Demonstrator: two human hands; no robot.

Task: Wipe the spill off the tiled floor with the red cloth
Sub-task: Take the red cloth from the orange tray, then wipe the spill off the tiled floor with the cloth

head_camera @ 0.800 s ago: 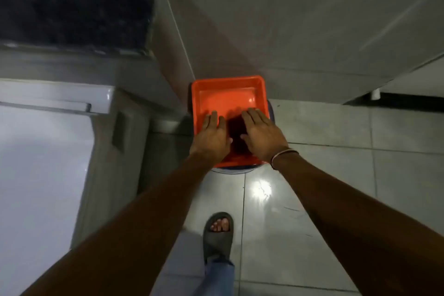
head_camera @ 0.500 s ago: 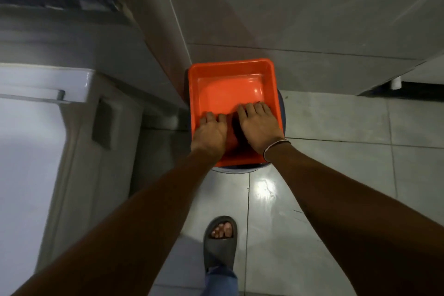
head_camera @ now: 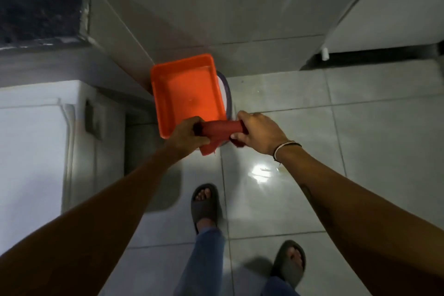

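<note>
The red cloth (head_camera: pixel 219 129) is rolled into a thick twist and held level over the near edge of an orange tub (head_camera: pixel 187 94). My left hand (head_camera: pixel 186 133) grips its left end and my right hand (head_camera: pixel 260 133) grips its right end. A loose corner of the cloth hangs down below my left hand. The tub holds shallow water and rests on a round bucket (head_camera: pixel 227 94). On the pale tiled floor (head_camera: pixel 360 151) a wet patch (head_camera: pixel 262 172) shines just below my right wrist.
A white appliance (head_camera: pixel 31 151) stands at the left, with a dark-topped counter (head_camera: pixel 40 7) behind it. A grey tiled wall (head_camera: pixel 240 7) rises behind the tub. A white cabinet (head_camera: pixel 396 7) stands at the back right. My feet in dark sandals (head_camera: pixel 204 204) stand on the floor below.
Both hands were pressed flat on the cloth inside the tub. They have lifted it out and now hold it rolled between them at the tub's near edge. The view has pulled back.
</note>
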